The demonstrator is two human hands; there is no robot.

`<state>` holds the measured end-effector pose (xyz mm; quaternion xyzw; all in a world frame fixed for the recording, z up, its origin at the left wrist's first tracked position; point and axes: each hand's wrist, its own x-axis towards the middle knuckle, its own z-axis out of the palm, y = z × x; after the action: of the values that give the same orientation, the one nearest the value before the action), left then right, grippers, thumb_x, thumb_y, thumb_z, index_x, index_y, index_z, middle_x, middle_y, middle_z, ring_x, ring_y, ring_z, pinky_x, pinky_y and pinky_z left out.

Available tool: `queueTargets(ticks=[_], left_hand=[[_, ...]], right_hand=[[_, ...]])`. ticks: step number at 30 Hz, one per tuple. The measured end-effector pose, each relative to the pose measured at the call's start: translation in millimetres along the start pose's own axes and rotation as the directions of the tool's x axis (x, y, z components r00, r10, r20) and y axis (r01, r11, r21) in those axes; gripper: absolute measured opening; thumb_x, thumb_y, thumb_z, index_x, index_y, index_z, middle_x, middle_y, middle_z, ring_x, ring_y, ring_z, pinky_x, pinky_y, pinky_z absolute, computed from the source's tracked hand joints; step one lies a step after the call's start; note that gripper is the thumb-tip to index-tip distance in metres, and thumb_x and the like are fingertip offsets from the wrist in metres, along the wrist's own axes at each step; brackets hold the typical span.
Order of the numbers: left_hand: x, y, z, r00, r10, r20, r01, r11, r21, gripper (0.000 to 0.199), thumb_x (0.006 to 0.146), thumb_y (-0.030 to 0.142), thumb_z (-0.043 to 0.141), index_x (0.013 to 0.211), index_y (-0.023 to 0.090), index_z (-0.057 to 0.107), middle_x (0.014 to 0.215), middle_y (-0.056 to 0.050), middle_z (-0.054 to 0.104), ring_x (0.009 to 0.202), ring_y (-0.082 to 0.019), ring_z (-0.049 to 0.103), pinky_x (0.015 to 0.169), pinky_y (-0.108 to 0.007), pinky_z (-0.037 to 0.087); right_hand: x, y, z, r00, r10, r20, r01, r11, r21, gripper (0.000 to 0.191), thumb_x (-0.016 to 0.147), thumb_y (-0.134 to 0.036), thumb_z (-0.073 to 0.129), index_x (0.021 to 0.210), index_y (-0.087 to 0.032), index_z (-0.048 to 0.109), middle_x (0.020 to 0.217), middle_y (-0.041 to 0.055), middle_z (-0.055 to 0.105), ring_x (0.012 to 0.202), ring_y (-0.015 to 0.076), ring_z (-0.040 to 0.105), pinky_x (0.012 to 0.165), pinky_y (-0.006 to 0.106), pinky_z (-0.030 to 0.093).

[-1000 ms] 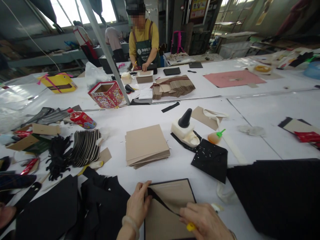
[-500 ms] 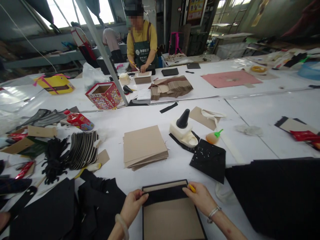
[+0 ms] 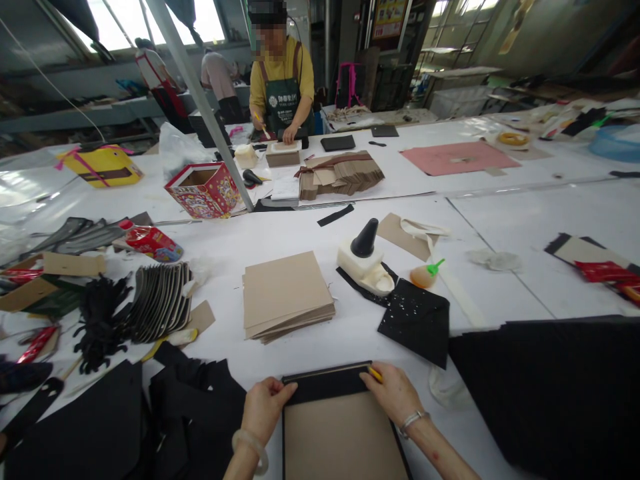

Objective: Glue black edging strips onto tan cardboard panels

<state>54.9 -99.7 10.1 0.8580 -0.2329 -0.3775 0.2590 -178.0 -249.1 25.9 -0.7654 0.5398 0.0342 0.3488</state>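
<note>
A tan board [image 3: 343, 437] with thin black edges lies on the white table at the bottom centre. Across its far end runs a black strip [image 3: 327, 387], nearly covering the tan there. My left hand [image 3: 265, 407] pinches the strip's left end between thumb and fingers. At the right end, my right hand [image 3: 395, 393] presses the strip with its fingers and also holds a thin yellow tool [image 3: 375, 375]. What the tool's other end looks like is hidden by the hand.
Beyond the board sit a stack of tan boards [image 3: 287, 293] and a white glue container [image 3: 359, 260] with a black cone. Black sheets [image 3: 555, 387] lie right, black pieces [image 3: 200, 413] left. A person [image 3: 283, 87] works across the table.
The black strip has moved toward the board's far edge, narrowing the tan band there. Both hands have stayed at its ends, my right hand shifting slightly left.
</note>
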Motion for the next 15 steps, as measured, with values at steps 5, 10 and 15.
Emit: queueTargets(ticks=[5,10,15], left_hand=[[-0.2,1.6,-1.1,1.000,-0.015,-0.006,0.015,1.000,0.012,0.037,0.061,0.054,0.063,0.053,0.019,0.055,0.047,0.002,0.051,0.052,-0.015,0.046,0.053,-0.027,0.031],[0.3,-0.5,-0.2,1.000,-0.020,-0.015,0.020,1.000,0.014,0.037,0.061,0.054,0.064,0.052,0.019,0.056,0.047,0.002,0.051,0.053,-0.016,0.047,0.053,-0.027,0.032],[-0.8,-0.5,0.9,0.999,-0.032,-0.023,0.032,0.999,0.005,0.036,0.062,0.051,0.064,0.052,0.019,0.055,0.046,0.003,0.050,0.051,-0.014,0.045,0.053,-0.027,0.032]], right_hand=[[1.0,2.5,3.1,1.000,0.006,0.009,-0.006,1.000,0.013,0.025,0.081,-0.035,0.049,0.060,-0.021,0.053,0.062,0.0024,0.062,0.060,0.0170,0.055,0.055,0.026,0.026],[3.6,3.8,5.9,1.000,0.028,0.003,-0.028,0.999,0.026,0.027,0.080,-0.036,0.049,0.059,-0.021,0.052,0.060,0.0029,0.062,0.059,0.0169,0.054,0.055,0.026,0.026],[3.2,3.5,7.4,1.000,0.030,-0.002,-0.030,0.999,0.046,0.026,0.080,-0.035,0.048,0.059,-0.020,0.051,0.060,0.0026,0.061,0.059,0.0162,0.052,0.055,0.026,0.027]])
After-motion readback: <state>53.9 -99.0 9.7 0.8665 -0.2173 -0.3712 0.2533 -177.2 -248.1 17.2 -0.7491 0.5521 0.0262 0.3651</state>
